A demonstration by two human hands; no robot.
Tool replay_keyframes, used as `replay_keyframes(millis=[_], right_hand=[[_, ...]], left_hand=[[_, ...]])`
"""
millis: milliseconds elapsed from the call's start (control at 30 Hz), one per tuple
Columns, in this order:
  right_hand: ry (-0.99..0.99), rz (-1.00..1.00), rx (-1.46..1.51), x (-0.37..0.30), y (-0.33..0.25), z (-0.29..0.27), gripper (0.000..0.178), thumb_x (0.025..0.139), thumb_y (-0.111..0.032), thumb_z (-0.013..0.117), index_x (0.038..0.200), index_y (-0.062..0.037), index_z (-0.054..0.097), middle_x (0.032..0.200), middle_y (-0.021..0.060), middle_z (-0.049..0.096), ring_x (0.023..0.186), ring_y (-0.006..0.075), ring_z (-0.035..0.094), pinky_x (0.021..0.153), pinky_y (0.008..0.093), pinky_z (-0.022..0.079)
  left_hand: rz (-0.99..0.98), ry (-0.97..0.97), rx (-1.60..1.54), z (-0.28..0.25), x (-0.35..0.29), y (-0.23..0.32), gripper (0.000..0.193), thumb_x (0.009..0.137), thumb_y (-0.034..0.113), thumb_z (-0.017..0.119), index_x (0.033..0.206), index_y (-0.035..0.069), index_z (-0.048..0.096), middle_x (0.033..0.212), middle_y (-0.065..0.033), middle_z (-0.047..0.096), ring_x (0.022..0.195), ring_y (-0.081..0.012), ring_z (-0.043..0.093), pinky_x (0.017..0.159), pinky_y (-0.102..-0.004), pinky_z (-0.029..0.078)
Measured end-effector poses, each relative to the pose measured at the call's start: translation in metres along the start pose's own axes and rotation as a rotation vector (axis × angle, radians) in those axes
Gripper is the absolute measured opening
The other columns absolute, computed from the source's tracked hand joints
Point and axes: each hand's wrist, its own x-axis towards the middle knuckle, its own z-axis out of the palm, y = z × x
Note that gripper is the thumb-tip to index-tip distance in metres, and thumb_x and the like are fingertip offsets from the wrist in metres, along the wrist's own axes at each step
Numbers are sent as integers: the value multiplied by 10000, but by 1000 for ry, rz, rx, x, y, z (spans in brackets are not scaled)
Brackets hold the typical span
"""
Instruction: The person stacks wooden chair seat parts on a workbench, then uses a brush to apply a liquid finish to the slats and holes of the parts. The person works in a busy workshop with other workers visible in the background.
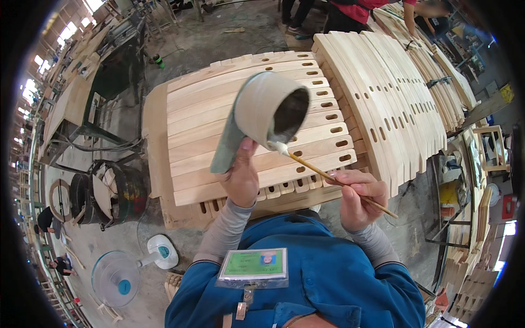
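My left hand [241,177] is closed round the flat grey-green handle of a round, cream-coloured pot [262,104]. The pot tilts, its dark open mouth facing right. Between the fingertips of my right hand [361,199] is a thin wooden stick [311,168]. White, glue-like paste [278,147] covers the stick's far end, which touches or nearly touches the pot's lower rim. Below both hands lies a row of pale wooden slats [219,117], with oval slots along their right ends. The fingers of my left hand are partly hidden behind the handle.
More slotted boards [383,98] are stacked at the right. A person in a red top [353,11] stands at the far right. On the left are a workbench [71,109], a dark drum [123,191] holding wood pieces, and a fan [117,279] on the floor.
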Motion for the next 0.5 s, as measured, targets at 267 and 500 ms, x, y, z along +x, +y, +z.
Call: replay_keyframes(millis=[267, 500], right_hand=[[62, 305, -554, 121, 52, -69, 88, 849, -56, 526, 832, 29, 508, 771, 124, 603, 671, 159, 605, 655, 248, 505], [-179, 569, -581, 161, 136, -98, 157, 830, -123, 581, 800, 14, 510, 698, 74, 592, 620, 111, 596, 567, 218, 505]], left_hand=[[-271, 318, 88, -34, -3, -5, 310, 898, 95, 448, 1194, 11, 417, 1161, -92, 485, 989, -207, 536, 886, -372, 456], [-291, 306, 105, -41, -8, -10, 308, 900, 90, 441, 1193, -1, 407, 1165, -109, 476, 999, -225, 529, 886, -400, 457]])
